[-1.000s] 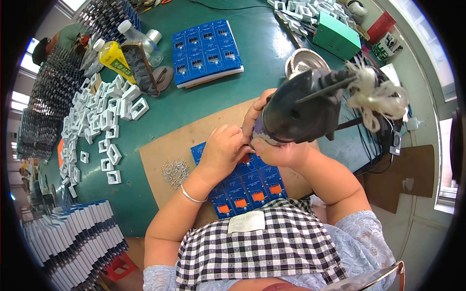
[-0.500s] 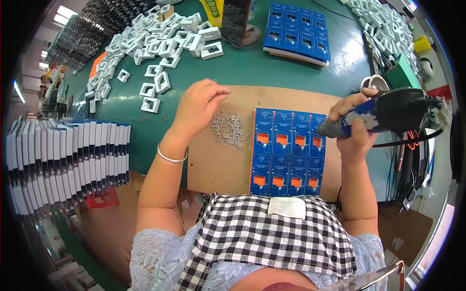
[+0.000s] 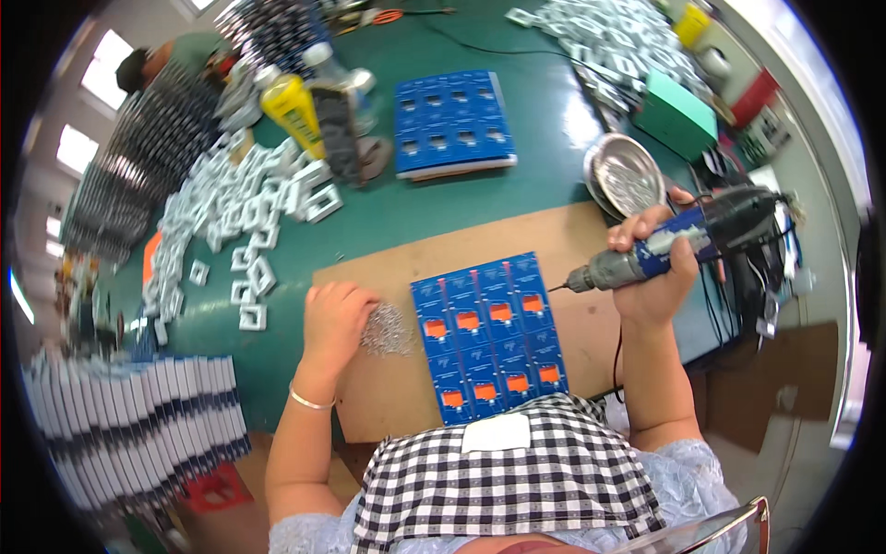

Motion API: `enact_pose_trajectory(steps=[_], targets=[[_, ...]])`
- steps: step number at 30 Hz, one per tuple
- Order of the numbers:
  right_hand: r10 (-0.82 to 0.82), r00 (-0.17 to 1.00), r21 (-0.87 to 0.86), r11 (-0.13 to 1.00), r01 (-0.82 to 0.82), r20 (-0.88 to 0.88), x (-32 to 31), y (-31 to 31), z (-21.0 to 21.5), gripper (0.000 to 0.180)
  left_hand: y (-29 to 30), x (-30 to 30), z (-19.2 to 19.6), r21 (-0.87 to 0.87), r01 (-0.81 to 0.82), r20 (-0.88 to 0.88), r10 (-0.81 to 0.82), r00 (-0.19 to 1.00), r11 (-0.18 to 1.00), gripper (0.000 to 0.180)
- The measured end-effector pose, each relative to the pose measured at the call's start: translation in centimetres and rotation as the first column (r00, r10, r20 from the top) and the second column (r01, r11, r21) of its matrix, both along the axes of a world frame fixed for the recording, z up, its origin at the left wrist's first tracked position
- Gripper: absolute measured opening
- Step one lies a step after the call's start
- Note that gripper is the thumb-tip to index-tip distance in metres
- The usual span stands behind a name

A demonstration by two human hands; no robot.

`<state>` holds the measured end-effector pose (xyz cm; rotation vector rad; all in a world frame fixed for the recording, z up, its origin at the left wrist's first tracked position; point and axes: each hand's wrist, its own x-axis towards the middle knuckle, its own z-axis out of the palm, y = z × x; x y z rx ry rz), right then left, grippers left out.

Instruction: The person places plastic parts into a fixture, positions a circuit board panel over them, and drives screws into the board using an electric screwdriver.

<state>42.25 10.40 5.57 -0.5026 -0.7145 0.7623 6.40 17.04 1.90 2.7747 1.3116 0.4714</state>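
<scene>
Brown board (image 3: 591, 245): your left hand's (image 3: 334, 319) curled fingers touch the screws (image 3: 386, 331); right hand (image 3: 657, 268) grips the driver (image 3: 678, 242), tip pointing left over the blue panel (image 3: 489, 337).

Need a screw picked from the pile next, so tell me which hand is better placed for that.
Left. The left hand rests on the brown board with its fingers at the pile of small screws. The right hand is full, holding the power screwdriver beyond the blue panel.
</scene>
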Motion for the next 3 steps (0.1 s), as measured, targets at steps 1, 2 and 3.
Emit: enact_pose_trajectory(steps=[1, 2, 3], targets=[[-0.010, 1.000, -0.008, 1.000, 0.010, -0.020, 0.32, -0.36, 0.27, 0.057, -0.10, -0.03, 0.17, 0.001, -0.027, -0.037, 0.028, 0.999, 1.000, 0.008], [-0.015, 1.000, -0.017, 1.000, 0.015, -0.014, 0.62, -0.93, 0.20, 0.058, -0.16, -0.16, 0.07, -0.010, -0.028, -0.063, 0.028, 0.998, 1.000, 0.009], [-0.016, 1.000, -0.014, 1.000, 0.016, -0.002, 1.04, -0.96, 0.22, 0.059, 0.35, -0.09, 0.16, -0.007, -0.034, -0.082, 0.033, 0.996, 0.999, 0.010]])
